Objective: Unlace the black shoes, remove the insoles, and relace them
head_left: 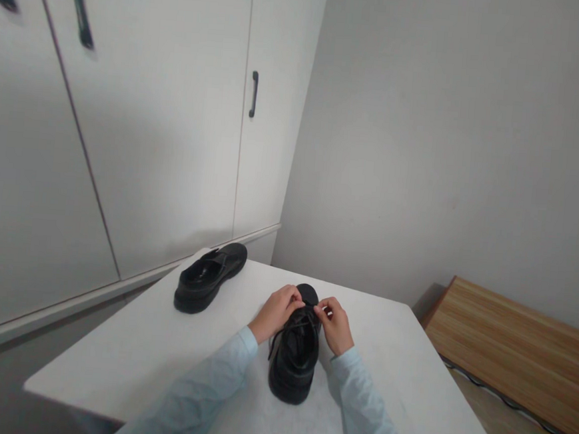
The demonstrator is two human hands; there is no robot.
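A black lace-up shoe (293,371) stands on the white table (383,365), its heel toward me and its toe pointing away. My left hand (278,310) is at the left side of the lacing, its thumb and fingers pinched together near the front of the laces. From the right, my right hand (334,322) pinches at the same part of the shoe. Both hands seem to grip the dark lace, and a loose loop of lace hangs on the shoe's left side.
A second black shoe (209,277) sits at the table's left back edge, by the white cabinet (175,134) with dark handles. A grey wall (451,136) rises behind. Right of the table is a low wooden-topped piece (520,349), with a cable along its lower edge.
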